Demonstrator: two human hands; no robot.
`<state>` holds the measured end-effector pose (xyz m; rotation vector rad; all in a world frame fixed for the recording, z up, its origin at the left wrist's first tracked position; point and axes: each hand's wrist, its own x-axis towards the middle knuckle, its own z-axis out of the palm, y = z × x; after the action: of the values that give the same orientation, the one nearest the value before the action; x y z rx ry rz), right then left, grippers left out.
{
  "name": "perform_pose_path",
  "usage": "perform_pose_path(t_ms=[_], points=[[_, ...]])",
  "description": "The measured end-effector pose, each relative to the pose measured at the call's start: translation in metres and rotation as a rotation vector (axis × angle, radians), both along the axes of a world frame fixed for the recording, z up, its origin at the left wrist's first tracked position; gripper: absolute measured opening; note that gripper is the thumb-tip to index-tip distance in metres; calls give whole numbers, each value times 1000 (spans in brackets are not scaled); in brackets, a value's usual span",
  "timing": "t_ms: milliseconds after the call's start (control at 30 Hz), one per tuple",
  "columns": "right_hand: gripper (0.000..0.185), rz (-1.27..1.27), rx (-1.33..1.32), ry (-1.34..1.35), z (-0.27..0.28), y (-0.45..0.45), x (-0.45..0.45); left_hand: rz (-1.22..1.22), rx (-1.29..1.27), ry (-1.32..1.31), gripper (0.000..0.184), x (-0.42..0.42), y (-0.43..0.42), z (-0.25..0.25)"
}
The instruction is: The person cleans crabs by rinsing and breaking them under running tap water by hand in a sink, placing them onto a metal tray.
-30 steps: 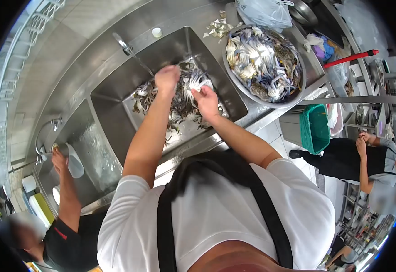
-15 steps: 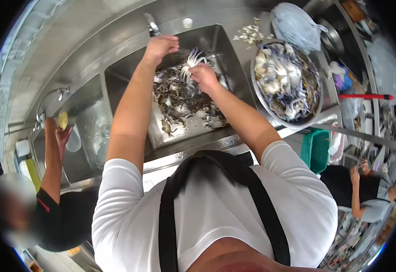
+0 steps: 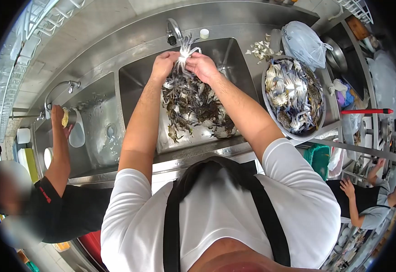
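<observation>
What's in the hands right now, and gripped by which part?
A crab, held between the left hand and right hand, by the sides of its pale body.

No word can be read with certainty. Dark printed letters run along the left side of the tied plastic bag on the counter, but they are slanted, creased and too small to make out. Red lettering crosses the edge of the black short sleeve of the co-worker at left, likewise too small to read.
</observation>
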<state>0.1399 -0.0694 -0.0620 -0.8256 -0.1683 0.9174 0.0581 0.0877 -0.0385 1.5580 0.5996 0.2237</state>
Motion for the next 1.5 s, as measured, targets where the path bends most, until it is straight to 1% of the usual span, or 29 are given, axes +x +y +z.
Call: perform_pose_path(t_ms=[67,133,167,200,233,267,300,333,367,433,500,567,667,733,800,867,933,1000,1067,1100,1133,1167,1200,1267,1333,1400,1433,1467,1500], points=[[27,16,12,5,1,-3,2,-51,61,-87,27,-1,-13,8],[28,14,-137,-55,3,-7,3,-107,70,-40,29,1,-4,0],[26,-69,-240,-50,1,-5,0,-107,0,-50,28,0,-5,6],[26,-80,-239,-46,-1,-7,0,-107,-72,-57,28,0,-8,11],[24,-63,-290,-81,-3,-10,1,-75,-85,-15,24,-4,-8,16],[22,-46,-342,-115,-3,-12,2,-84,-84,-12,24,-4,-8,14],[18,-53,-330,-111,-3,-12,1,-89,-187,-43,22,-5,-7,12],[18,-60,-330,-105,-4,-12,0,-93,-291,-72,20,-6,-7,10],[20,-65,-301,-66,1,-12,-2,-91,-331,-69,20,-8,-10,13],[23,-69,-262,-10,16,-11,-6,-93,-342,-78,21,-9,-13,12],[23,-85,-274,-37,11,-8,-6,-89,-353,-89,22,-12,-16,15],[23,-94,-287,-65,5,-7,-5,-105,-419,-91,23,-14,-17,18],[21,-113,-255,10,-1,-10,0,-57,-482,-112,25,-16,-15,17],[22,-74,-426,73,-3,-12,-1,-65,-495,-102,25,-16,-11,12],[25,-28,-421,52,3,-15,-8,-75,-509,-94,26,-16,-12,13],[28,15,-416,30,2,-16,-9,-66,-438,-74,23,-14,-15,12],[33,-18,-320,-2,-8,-19,-10,-49,-436,-61,23,-13,-17,10],[32,-12,-334,3,-8,-26,-9,-29,-434,-47,23,-12,-18,9],[28,-33,-502,4,-7,-38,-9,-19,-316,-5,23,-8,-20,7],[24,-66,-530,14,-16,-42,-7,-19,-316,-6,23,-2,-17,0],[24,-65,-530,12,-27,-46,-10,-47,-284,-11,23,6,-15,-6],[24,-149,-523,71,-46,-48,-11,-73,-251,-20,24,12,-12,-10],[23,-233,-509,123,-61,-47,-8,-17,-214,22,23,17,-20,0],[22,-211,-463,278,-74,-54,-11,10,-214,29,23,33,-29,3],[23,-190,-436,243,-75,-67,-23,14,-192,-24,21,48,-29,-5],[21,-92,-521,171,-67,-79,-31,-63,-191,-32,22,59,-31,-6],[25,-66,-623,154,-62,-83,-30,-24,-64,-53,24,64,-34,-7],[25,-69,-624,157,-62,-85,-29,-27,-65,-51,24,65,-36,-9],[29,-102,-657,163,-60,-85,-25,-50,78,18,25,68,-35,-9]])
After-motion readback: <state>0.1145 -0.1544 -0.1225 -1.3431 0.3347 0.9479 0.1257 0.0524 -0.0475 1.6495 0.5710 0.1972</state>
